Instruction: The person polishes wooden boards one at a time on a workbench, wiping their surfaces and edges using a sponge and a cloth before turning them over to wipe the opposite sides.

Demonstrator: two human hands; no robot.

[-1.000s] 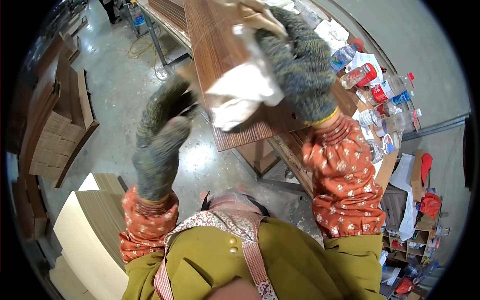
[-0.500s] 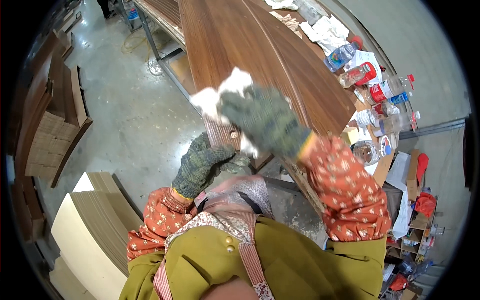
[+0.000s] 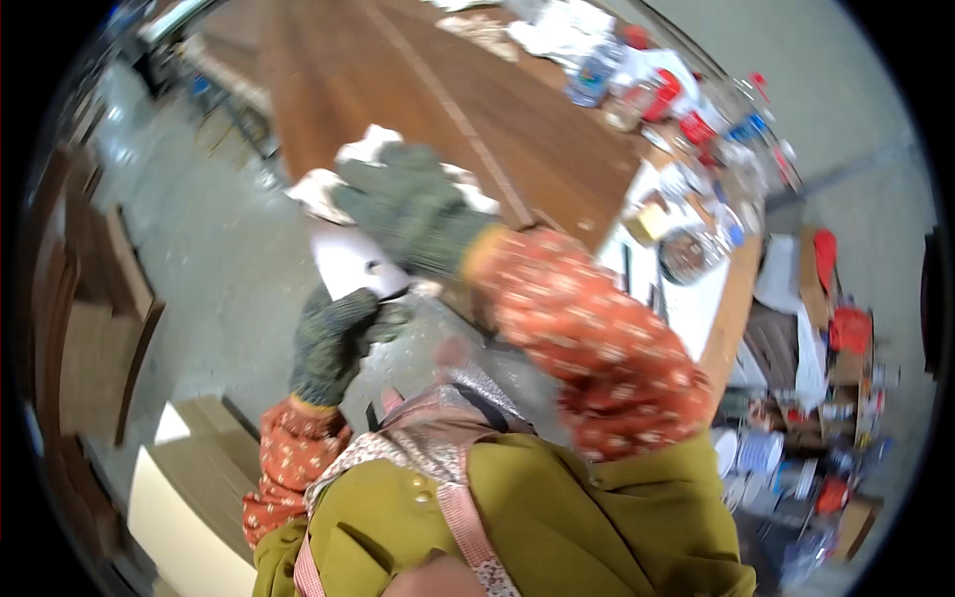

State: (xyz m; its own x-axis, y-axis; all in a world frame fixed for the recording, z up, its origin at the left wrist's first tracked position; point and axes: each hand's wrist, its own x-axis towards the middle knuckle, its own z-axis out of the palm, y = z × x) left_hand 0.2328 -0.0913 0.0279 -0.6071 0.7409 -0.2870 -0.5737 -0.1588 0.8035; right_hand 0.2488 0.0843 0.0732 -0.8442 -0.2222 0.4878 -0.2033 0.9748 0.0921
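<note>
My right hand, in a dark green knit glove, presses a crumpled white cloth onto a board. The cloth shows past the fingertips and along the far side of the hand. The board's near end looks pale with glare and has a small dark hole. At that end my left hand, gloved alike, grips the edge with bent fingers. Beyond lies a broad brown wood-grain panel with a long raised line along it. Motion blurs both hands a little.
Plastic bottles, white papers, a yellow block and a clear round tub crowd the worktable's right side. Stacked pale boards stand at lower left, brown panels farther left. Shelves with clutter are at right.
My view has swung, so the worktable sits farther left. The right hand and cloth are still on the board; the board's end has turned from brown to bright with glare.
</note>
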